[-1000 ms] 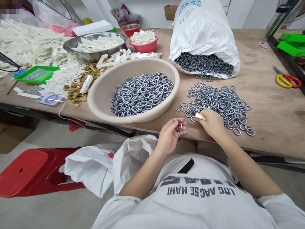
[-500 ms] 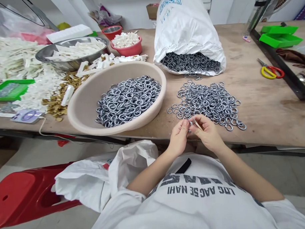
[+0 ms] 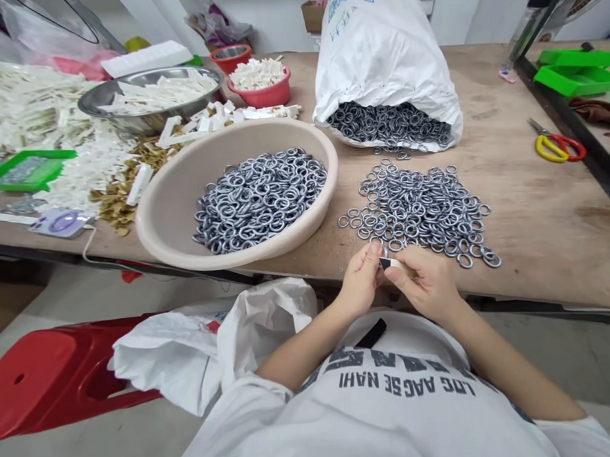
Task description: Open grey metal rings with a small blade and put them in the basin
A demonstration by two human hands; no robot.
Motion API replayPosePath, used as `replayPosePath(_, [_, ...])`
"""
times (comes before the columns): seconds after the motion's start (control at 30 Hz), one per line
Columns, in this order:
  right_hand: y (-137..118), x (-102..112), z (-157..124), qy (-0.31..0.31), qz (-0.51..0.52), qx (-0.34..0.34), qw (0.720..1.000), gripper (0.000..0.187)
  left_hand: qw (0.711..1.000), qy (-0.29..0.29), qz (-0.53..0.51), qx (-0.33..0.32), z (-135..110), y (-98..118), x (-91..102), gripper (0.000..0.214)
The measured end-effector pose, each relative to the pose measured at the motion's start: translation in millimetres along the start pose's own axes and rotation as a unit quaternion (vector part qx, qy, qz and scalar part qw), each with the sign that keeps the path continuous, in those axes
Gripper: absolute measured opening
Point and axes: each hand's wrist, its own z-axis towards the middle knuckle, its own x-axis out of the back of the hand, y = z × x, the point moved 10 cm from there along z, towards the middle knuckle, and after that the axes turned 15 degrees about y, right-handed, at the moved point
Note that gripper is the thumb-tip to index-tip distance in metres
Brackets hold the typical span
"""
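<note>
My left hand is closed in a pinch at the near table edge, with what looks like a grey metal ring mostly hidden in its fingertips. Against it, my right hand grips a small flat strip with a black face and a whitish end. The strip touches or nearly touches the left fingertips. Just beyond both hands lies a loose pile of grey metal rings. To their left stands a beige basin, partly filled with the same rings.
A white sack spills more rings behind the pile. Scissors and green trays lie right. White strips fill a steel bowl and spread leftward. A red stool stands below the table, beside a white bag.
The strip in my right hand has turned from edge-on to show its black face. My right hand has rolled over it and moved slightly right and down. The camera view has shifted a little.
</note>
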Motion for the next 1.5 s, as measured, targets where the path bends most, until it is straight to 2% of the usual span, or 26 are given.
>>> replayPosePath(0.1, [9,-5,1,-0.016,-0.008,-0.015,1.0,0.034,1.0,-0.013,0.02,-0.007,-7,1,1.5,0.047])
replayPosePath(0.2, [32,-4,6,-0.006,-0.019,-0.079,0.997,0.039,0.995,-0.087,0.041,-0.014,-22,1,-7.0,0.047])
replayPosePath(0.27, [43,-6,11,-0.003,-0.05,-0.104,0.993,0.04,0.994,-0.111,0.022,-0.014,-28,5,-6.5,0.045])
replayPosePath(0.37, [42,-24,17,-0.037,-0.138,-0.066,0.988,0.033,0.999,-0.041,-0.008,-0.024,-20,15,17.6,0.04])
replayPosePath(0.5, [45,-54,21,-0.106,-0.3,-0.017,0.948,0.021,0.998,0.052,0.003,-0.037,-10,27,54.6,0.036])
replayPosePath(0.57, [50,-58,24,-0.109,-0.32,-0.023,0.941,0.018,0.996,0.079,-0.009,-0.032,-9,28,66.9,0.038])
replayPosePath(0.63, [52,-54,28,-0.083,-0.26,-0.043,0.961,0.017,0.995,0.094,-0.028,-0.014,-8,26,72.3,0.036])
replayPosePath(0.7, [51,-49,27,-0.059,-0.107,-0.096,0.988,0.017,0.995,0.095,-0.042,0.001,-6,20,68.6,0.035])
replayPosePath(0.73, [50,-48,24,-0.054,-0.009,-0.138,0.989,0.019,0.995,0.091,-0.044,0.004,-6,17,63.5,0.035])
replayPosePath(0.77, [50,-48,19,-0.051,0.087,-0.184,0.978,0.022,0.996,0.085,-0.041,0.005,-6,14,56.6,0.036])
replayPosePath(0.83, [46,-49,6,-0.039,0.23,-0.263,0.936,0.028,0.997,0.067,-0.029,0.003,-6,8,39.7,0.038])
replayPosePath(0.87, [43,-49,0,-0.028,0.268,-0.285,0.92,0.029,0.998,0.059,-0.024,-0.004,-7,6,31.6,0.039])
replayPosePath(0.93, [37,-48,-8,-0.007,0.291,-0.294,0.91,0.028,0.998,0.052,-0.016,-0.036,-9,7,20.3,0.038])
replayPosePath(1.07, [33,-34,-8,0.044,0.253,-0.251,0.933,0.023,0.994,0.038,0.021,-0.105,-15,16,12.4,0.038])
replayPosePath(1.13, [35,-23,-3,0.062,0.227,-0.229,0.944,0.022,0.995,0.006,0.036,-0.091,-17,13,7.8,0.04])
replayPosePath(1.2, [32,-15,1,0.05,0.182,-0.193,0.963,0.023,0.998,-0.009,0.023,-0.062,-18,8,6.8,0.042])
replayPosePath(1.3, [13,-8,1,0.004,0.075,-0.075,0.994,0.026,0.999,0.027,-0.023,-0.037,-17,6,13.9,0.041])
replayPosePath(1.37, [1,-8,-4,-0.019,0.01,-0.01,1.0,0.028,0.997,0.053,-0.044,-0.019,-16,2,17.5,0.04])
replayPosePath(1.5, [-7,-11,-13,-0.023,-0.052,0.031,0.998,0.033,0.995,0.079,-0.054,0.017,-17,-5,17.9,0.043])
